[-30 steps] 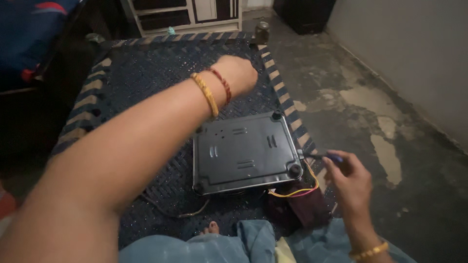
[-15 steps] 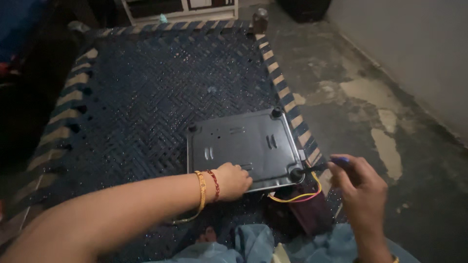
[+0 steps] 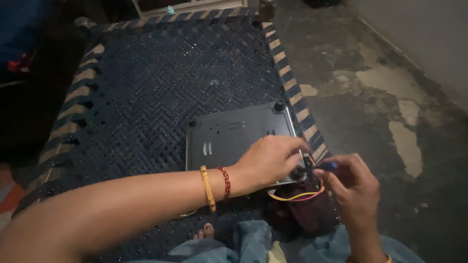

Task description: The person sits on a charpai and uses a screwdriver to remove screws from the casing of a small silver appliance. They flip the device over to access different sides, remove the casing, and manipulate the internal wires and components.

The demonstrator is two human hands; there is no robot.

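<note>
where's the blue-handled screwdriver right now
In the head view it sits low and right of centre, in the right hand, blue handle by the near right corner of the dark appliance base, beside the left hand.

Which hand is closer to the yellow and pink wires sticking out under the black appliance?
Right. The right hand sits just beside the yellow and pink wires, holding a blue-handled tool; the left hand rests above them on the black appliance.

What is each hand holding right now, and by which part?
Right hand pinches a screwdriver by its blue handle. Left hand rests its fingers on the near right corner of the upturned dark appliance, not gripping it.
</note>
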